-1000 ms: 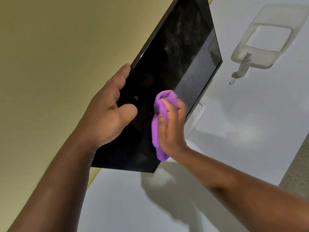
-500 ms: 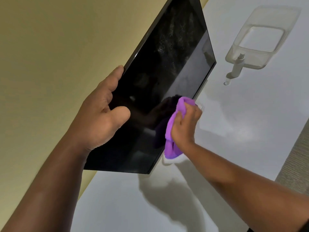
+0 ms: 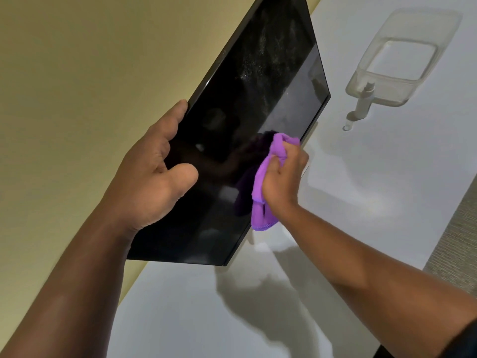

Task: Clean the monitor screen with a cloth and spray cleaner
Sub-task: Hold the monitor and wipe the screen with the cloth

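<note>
A black monitor stands on a white table, its dark screen facing me, with pale smears on the upper part. My left hand grips its top edge, fingers over the rim and thumb on the screen. My right hand grips a bunched purple cloth and presses it against the screen's lower edge. A small clear spray bottle stands on the table to the right of the monitor.
A clear plastic container sits on the white table just behind the spray bottle. A yellow-green wall runs behind the monitor. A grey textured surface borders the table at the right.
My right hand has carried the purple cloth from the middle of the screen down to its lower edge. My left hand has kept its hold on the top edge.
</note>
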